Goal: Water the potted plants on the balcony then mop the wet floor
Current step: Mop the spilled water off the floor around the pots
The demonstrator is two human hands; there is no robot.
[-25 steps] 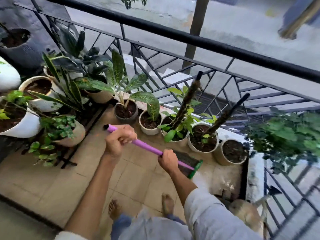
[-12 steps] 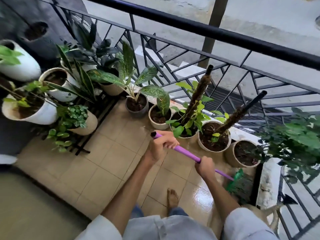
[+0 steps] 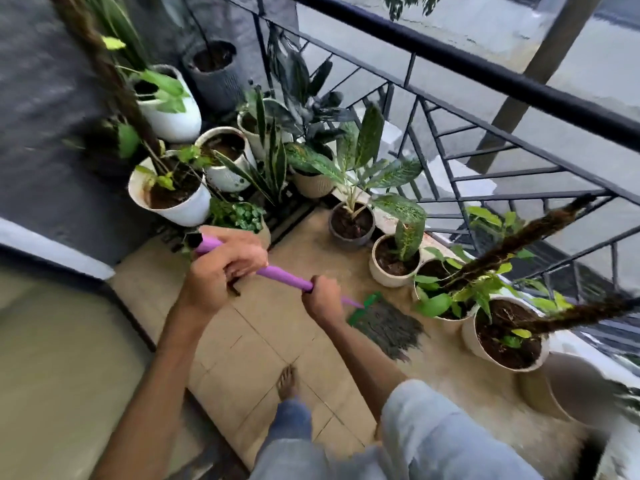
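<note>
Balcony tiles [image 3: 263,358]; soil-filled pots [image 3: 349,225] alongside.

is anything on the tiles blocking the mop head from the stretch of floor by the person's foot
Nothing visible does. The mop head lies on bare tiled floor in front of the row of pots along the railing, and the tiles between it and the bare foot are clear.

One mop [image 3: 381,323], two hands, about eleven pots
</note>
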